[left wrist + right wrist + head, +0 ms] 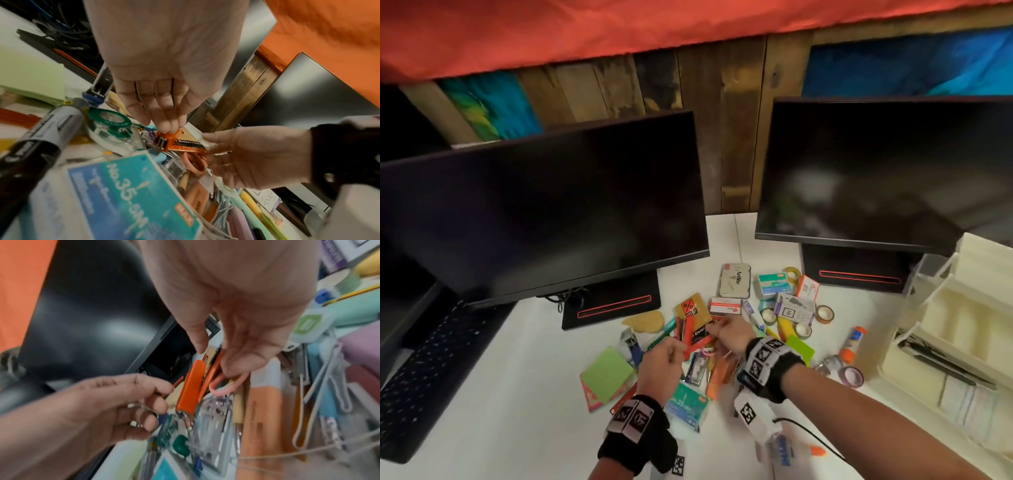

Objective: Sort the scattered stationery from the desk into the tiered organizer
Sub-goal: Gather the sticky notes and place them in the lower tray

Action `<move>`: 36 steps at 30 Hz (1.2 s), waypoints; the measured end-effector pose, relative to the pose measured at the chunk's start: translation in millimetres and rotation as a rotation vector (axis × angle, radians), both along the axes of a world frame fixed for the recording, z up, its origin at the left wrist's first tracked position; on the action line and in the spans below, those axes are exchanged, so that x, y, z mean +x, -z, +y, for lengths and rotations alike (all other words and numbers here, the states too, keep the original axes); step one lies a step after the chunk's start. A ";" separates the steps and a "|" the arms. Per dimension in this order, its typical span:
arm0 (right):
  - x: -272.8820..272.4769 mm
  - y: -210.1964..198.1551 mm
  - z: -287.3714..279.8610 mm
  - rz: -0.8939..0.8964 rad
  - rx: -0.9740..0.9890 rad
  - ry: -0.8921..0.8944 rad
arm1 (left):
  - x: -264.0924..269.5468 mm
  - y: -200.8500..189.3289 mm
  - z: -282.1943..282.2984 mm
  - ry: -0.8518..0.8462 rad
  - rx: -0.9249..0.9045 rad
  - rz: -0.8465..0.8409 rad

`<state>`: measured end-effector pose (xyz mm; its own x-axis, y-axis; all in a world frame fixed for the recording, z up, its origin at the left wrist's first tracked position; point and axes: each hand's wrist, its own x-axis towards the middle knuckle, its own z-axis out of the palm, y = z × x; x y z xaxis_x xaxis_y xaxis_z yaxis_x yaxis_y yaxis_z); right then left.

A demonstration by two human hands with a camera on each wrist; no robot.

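The left hand (164, 91) pinches a small orange plastic stapler (164, 140) in its grip, while the right hand (246, 155) grasps an orange envelope packet (191, 145).

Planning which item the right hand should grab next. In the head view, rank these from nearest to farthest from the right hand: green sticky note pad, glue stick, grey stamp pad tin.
From the right hand:
1. Grey stamp pad tin, beyond the hand, toward the monitors.
2. Glue stick, to its right, near the organizer.
3. Green sticky note pad, far left, past the left hand.
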<state>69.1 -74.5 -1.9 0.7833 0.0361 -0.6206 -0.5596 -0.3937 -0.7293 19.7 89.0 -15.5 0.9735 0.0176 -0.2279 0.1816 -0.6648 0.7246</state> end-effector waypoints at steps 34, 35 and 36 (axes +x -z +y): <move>40.6 -9.1 -43.8 0.007 -0.008 0.422 | 9.9 8.8 119.3 -0.072 0.596 0.506; 49.5 -5.0 -44.0 0.004 -0.086 0.360 | 9.1 8.3 119.7 -0.072 0.598 0.495; 54.6 -3.8 -42.9 0.018 -0.150 0.274 | 7.5 7.5 119.4 -0.080 0.595 0.482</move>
